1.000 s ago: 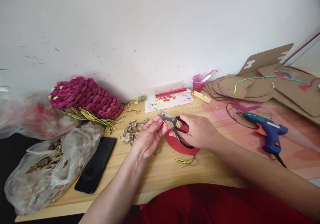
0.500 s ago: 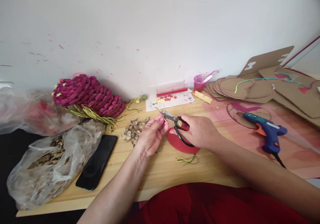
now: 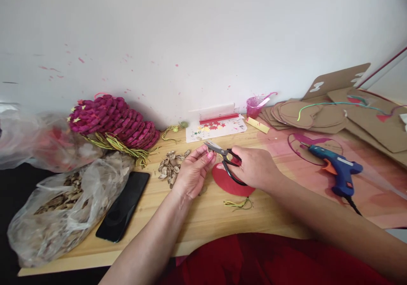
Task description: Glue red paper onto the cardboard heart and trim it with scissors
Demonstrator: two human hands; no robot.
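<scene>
Black-handled scissors (image 3: 226, 153) are in my right hand (image 3: 257, 166), fingers through the handle loops. Their blades point left and lie right at the fingertips of my left hand (image 3: 194, 172). That hand is closed in a pinch; whatever sits between thumb and fingers is too small and covered to name. Beneath the scissors lies a red rounded piece (image 3: 233, 187), partly hidden by my right hand, with a yellow-green string tassel (image 3: 238, 203) at its lower edge. Brown shell halves (image 3: 170, 166) are heaped just left of my left hand.
A blue glue gun (image 3: 341, 166) and cardboard cutouts (image 3: 302, 111) occupy the right. Against the wall are a pink cup (image 3: 253, 107) and a white card (image 3: 197, 134) with star confetti. Leftward are magenta shell-covered pieces (image 3: 117, 120), a phone (image 3: 124, 206) and a plastic bag (image 3: 73, 217).
The fingers of my left hand have shifted slightly against the scissor blades. My right hand keeps its grip on the scissors, and the view has tilted a little.
</scene>
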